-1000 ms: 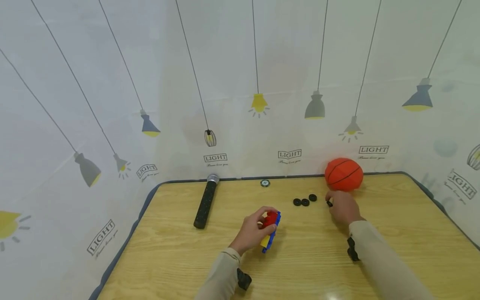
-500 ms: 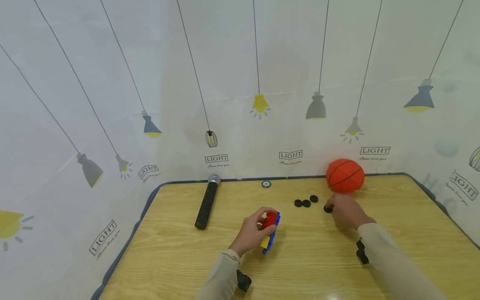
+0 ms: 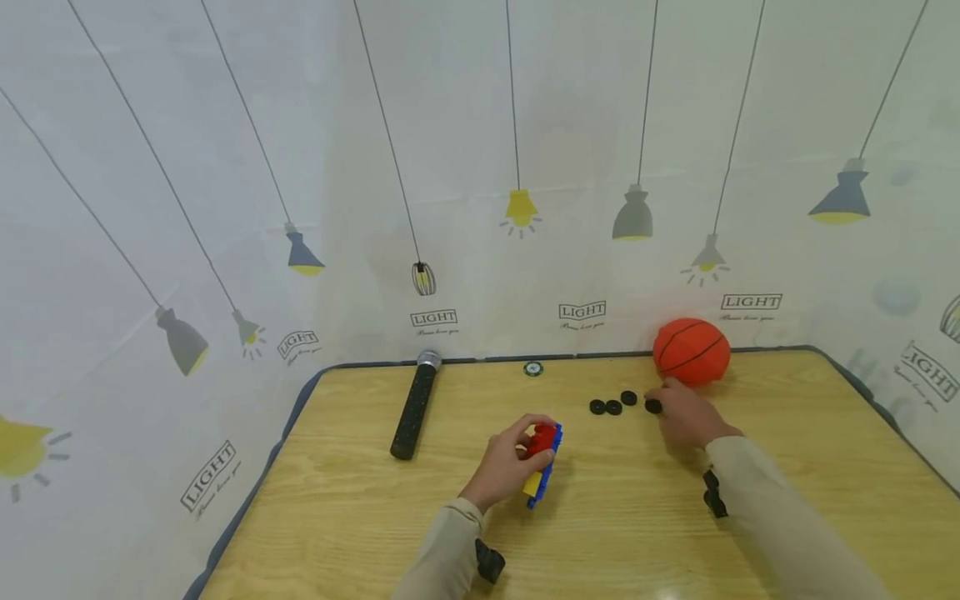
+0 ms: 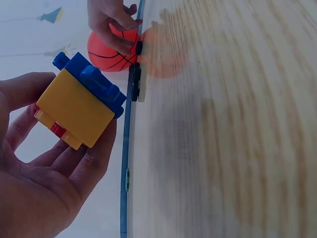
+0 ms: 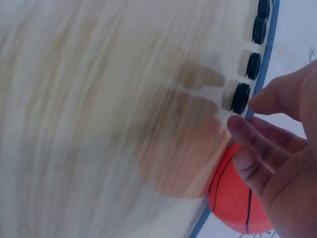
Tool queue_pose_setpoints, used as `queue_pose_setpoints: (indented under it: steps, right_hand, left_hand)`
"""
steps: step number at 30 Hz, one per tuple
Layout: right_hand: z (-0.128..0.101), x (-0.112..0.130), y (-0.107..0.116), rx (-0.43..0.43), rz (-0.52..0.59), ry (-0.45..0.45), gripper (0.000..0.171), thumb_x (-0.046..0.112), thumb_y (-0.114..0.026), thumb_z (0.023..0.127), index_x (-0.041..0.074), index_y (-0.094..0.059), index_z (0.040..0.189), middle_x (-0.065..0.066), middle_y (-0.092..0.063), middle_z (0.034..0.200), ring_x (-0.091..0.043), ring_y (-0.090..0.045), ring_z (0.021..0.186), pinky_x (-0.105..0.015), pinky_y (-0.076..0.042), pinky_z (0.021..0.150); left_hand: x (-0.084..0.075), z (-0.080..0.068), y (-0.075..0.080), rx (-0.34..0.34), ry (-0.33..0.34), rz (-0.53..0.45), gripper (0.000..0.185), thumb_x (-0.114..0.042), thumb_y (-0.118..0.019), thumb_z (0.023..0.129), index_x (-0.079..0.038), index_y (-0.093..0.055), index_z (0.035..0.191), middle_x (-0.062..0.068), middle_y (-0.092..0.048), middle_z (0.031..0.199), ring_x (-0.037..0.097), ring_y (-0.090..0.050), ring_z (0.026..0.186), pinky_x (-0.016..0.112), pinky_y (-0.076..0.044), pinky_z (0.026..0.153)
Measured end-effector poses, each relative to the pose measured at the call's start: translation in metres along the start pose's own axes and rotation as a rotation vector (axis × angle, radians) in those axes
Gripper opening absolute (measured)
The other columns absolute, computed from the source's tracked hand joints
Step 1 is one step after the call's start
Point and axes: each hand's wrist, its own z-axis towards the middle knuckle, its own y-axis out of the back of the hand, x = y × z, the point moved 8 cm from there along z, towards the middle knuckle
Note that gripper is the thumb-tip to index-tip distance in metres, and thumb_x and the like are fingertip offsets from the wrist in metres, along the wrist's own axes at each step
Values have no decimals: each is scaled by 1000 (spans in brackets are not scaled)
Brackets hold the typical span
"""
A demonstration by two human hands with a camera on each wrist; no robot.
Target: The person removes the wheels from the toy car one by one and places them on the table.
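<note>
1. The surface (image 3: 615, 533) is pale wood-grain board with a dark rim, walled by a white cloth printed with hanging lamps.
2. The toy block stack (image 3: 542, 462) is hard, glossy plastic: a yellow block under a studded blue plate, with a rounded red piece on top. It sits left of the basketball (image 3: 691, 351), nearer the person.
3. The left hand (image 3: 504, 464) grips the stack, its fingers (image 4: 34, 163) curled round the underside and thumb over the top.
4. Four small black discs lie in a row just left of the basketball; three (image 3: 612, 405) lie apart from the hands.
5. The right hand (image 3: 684, 414) touches the fourth disc (image 3: 653, 406) with loosely bent fingers (image 5: 257, 148); the thumb sits beside it, not closed round it.
6. The basketball is orange, matte, with black seams.
7. A black, textured microphone (image 3: 413, 406) lies far left of the basketball.
</note>
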Motion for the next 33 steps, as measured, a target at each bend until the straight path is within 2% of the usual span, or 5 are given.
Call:
queue_pose_setpoints:
  steps: [6,11,18,24,33]
  right_hand:
    - [7,4,-6,27,14,-45,47,-3,-59,87,6,-63,133,-32,-51,126,-34,-59,94,-47,-55,78]
    - [8,3,-13,66,38,-52,39,0,-57,91,11,-68,127,-32,-50,124,-41,-51,104,-52,-51,84]
    - [1,4,-4,-4,80,-12,37,-5,-56,87,3,-68,122,-33,-54,127,-50,-53,115,-64,-47,98]
    - [-4,5,8,-127,81,63,42,-13,-52,76,-9,-65,116,-24,-71,107,-43,-66,100,-58,-53,91]
    - [-4,-1,1,-105,149,-1,49,-11,-52,80,-10,-56,128,-25,-70,111,-45,-63,106,-60,-51,93]
  left_hand:
    - [-1,-2,0,-9,-1,2,38,-23,-67,97,-37,-57,131,9,-68,115,12,-65,85,27,-60,74]
    - [0,-3,-1,-8,-8,-7,38,-21,-67,97,-34,-58,132,11,-68,115,12,-66,84,27,-60,73]
    - [2,-3,1,-6,28,17,39,-24,-67,97,-37,-57,133,7,-66,118,14,-63,88,28,-59,76]
    - [4,-2,1,28,27,112,43,-28,-66,98,-36,-55,138,6,-66,122,14,-61,96,28,-57,74]
    - [5,3,-5,48,12,234,56,-29,-72,93,-24,-50,144,9,-65,126,16,-64,103,36,-58,90]
